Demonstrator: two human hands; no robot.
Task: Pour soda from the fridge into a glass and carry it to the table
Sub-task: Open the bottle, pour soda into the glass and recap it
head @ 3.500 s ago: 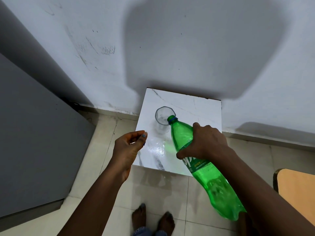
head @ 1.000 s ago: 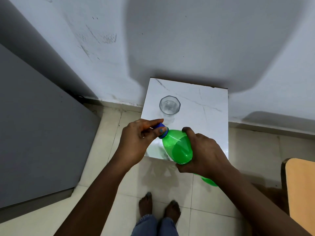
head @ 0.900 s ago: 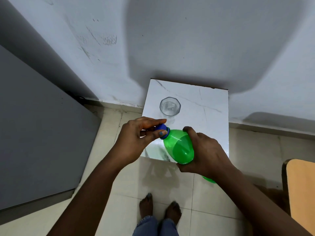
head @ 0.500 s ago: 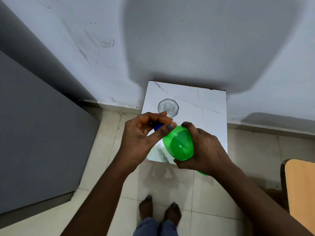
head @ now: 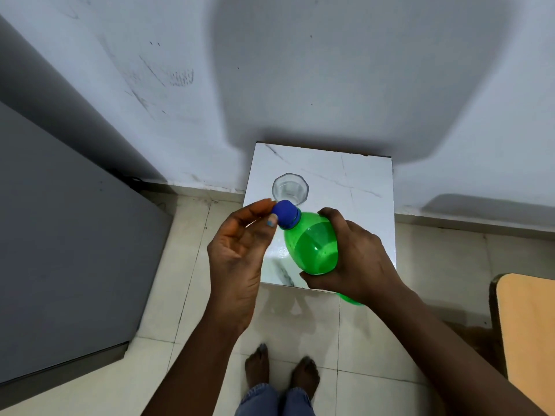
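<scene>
One white marble-topped stand (head: 360,175) is bearing one clear glass (head: 290,189), while in front of it the right hand (head: 357,259) is wrapping tightly around one green soda bottle (head: 312,247) and the left hand (head: 240,250), fingers loosely curled, is touching its single blue cap (head: 286,214) with thumb and fingertip.

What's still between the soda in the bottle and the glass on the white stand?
The blue cap is still on the green bottle; the left hand fingers are at it while the right hand grips the bottle. The glass is open-topped with nothing over it.
</scene>
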